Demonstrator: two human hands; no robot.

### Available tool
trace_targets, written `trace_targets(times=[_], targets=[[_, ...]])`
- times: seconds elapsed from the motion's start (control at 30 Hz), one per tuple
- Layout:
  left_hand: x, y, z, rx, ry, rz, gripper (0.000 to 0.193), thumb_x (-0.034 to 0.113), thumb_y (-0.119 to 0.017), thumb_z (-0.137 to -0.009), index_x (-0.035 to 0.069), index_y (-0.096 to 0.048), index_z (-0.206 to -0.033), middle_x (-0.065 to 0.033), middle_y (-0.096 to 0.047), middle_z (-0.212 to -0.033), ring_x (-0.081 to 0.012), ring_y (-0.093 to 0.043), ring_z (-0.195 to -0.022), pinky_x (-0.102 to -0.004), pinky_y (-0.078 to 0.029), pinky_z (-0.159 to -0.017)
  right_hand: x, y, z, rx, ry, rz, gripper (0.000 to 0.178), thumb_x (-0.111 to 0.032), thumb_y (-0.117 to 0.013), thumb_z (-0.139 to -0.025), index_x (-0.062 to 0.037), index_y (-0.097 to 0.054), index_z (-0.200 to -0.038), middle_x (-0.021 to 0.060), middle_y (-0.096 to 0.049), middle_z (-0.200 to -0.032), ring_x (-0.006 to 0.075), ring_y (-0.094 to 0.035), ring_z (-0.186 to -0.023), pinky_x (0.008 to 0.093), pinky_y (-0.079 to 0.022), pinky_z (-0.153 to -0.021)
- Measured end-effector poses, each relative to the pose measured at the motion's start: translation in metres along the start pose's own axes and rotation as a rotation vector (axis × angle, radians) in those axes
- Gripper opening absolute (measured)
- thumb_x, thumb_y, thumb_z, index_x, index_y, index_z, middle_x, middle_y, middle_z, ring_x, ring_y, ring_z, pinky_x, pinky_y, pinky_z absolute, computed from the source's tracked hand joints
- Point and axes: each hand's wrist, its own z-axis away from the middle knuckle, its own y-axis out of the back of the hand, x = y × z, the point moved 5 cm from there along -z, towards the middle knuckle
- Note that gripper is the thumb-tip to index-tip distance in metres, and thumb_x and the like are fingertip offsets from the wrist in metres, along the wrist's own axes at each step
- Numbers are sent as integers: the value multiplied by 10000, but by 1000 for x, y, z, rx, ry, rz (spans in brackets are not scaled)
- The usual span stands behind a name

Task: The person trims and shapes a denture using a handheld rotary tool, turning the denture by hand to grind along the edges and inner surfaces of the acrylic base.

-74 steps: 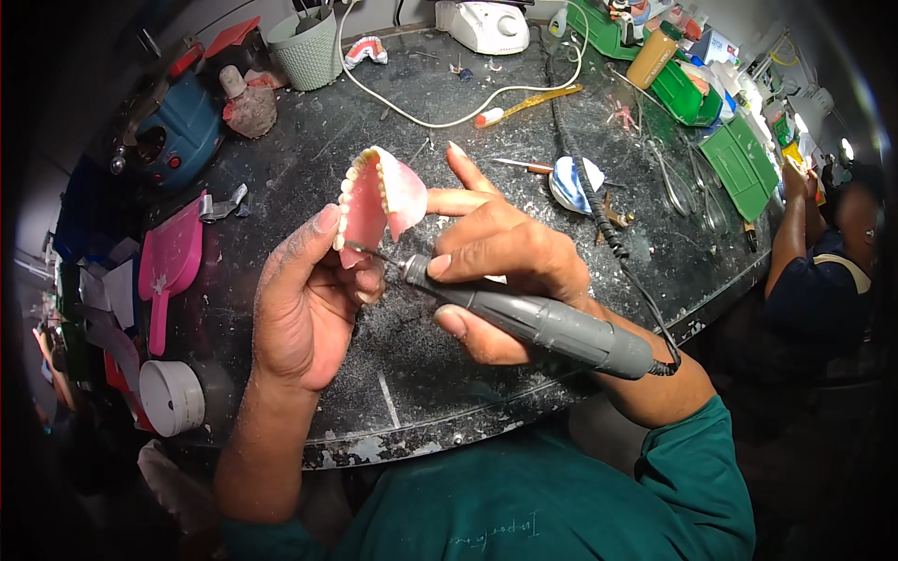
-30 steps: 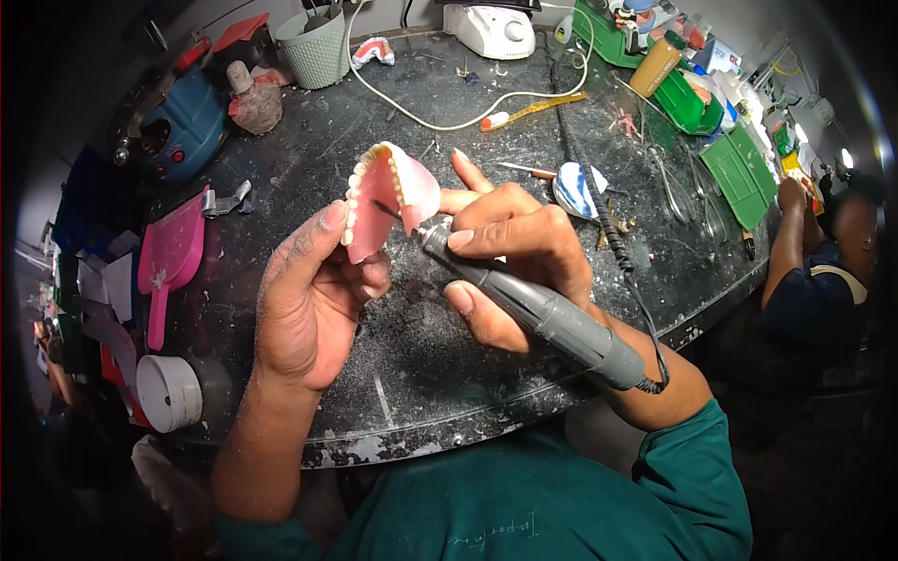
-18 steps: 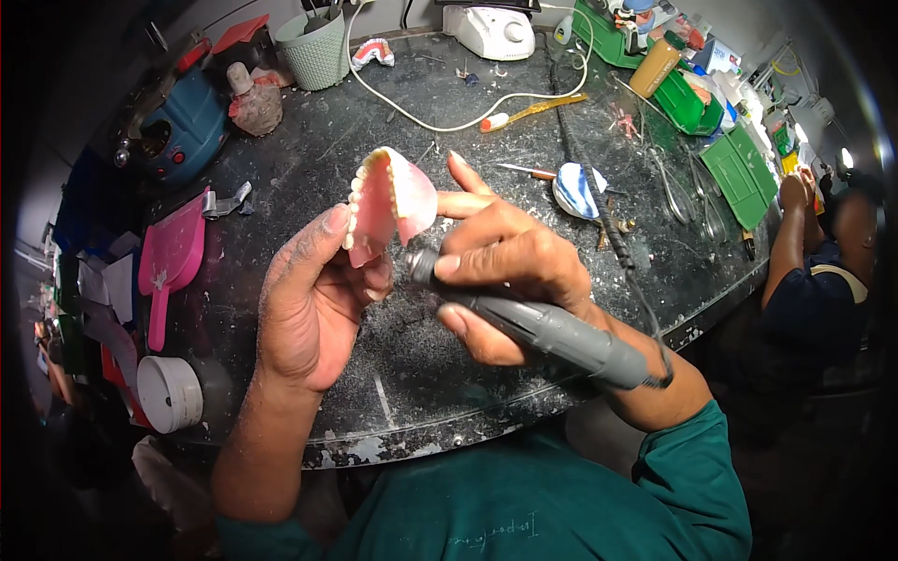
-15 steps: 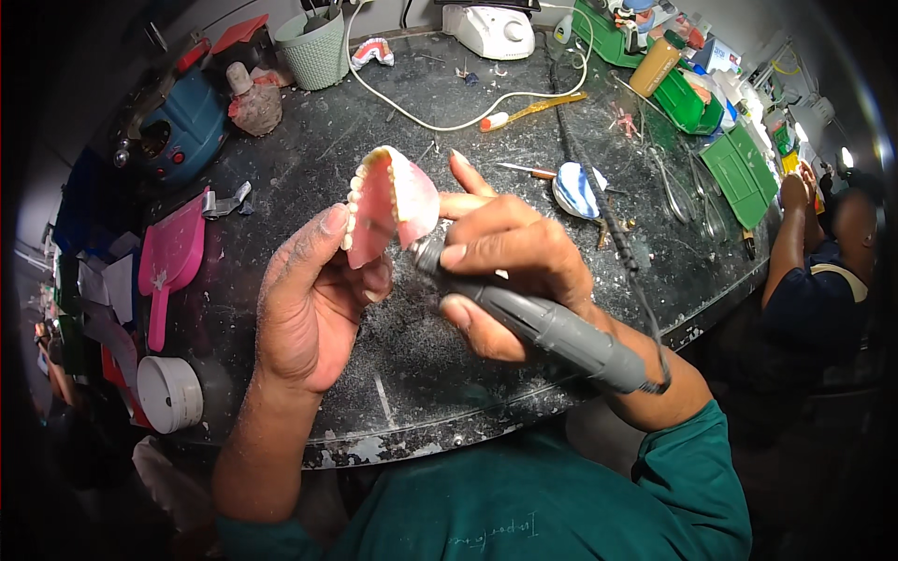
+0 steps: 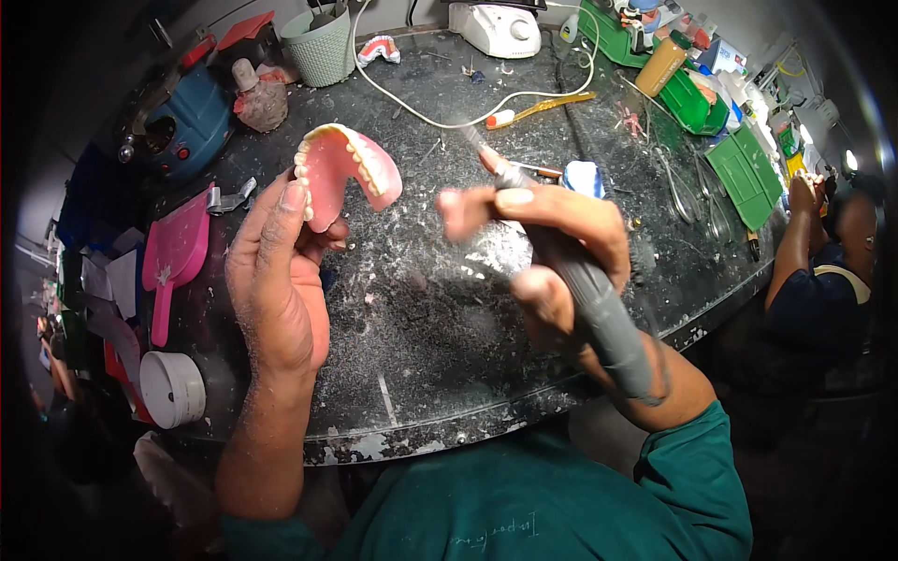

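Note:
A pink denture with cream teeth along its edge is held up over the workbench, its arch curving at the top. My left hand pinches it at its left end, thumb against the teeth and fingers behind. My right hand grips a dark grey rotary handpiece, its body sloping down toward my wrist. The handpiece's front end, up by my fingers, is smeared by motion, so its bit cannot be made out. Handpiece and denture are well apart. Dust coats my left thumb and fingers.
The dusty black workbench holds a white control box with a pale cable, a toothbrush, a pink dustpan, a white round tub and a blue machine. Green trays line the right, where another person works.
My left hand has carried the denture left and slightly up, turning it. My right hand has drawn the handpiece away to the right, opening a gap between them.

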Motion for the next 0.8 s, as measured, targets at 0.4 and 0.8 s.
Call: trace_targets(times=[0.4,0.8], targets=[[-9,-10,9,-115,10,-181,312,198,-566,-1022,-22,-637,-1231,-64,-652,-1098,-107,-567,-931,-265,-449,-803,6,-9,-1,39,92,197,385,63,-796,-762,-60,-657,-1099,88,-717,-1056,246,-706,-937,330,-554,-830],[-1,-17,15,-266,-192,-449,320,116,-526,-985,-90,-642,-1200,-135,-597,-1213,-144,-534,-1068,-289,-398,-931,0,-10,-4,51,168,268,395,20,-828,-746,-63,-655,-1092,74,-722,-1021,237,-709,-884,340,-554,-792]])
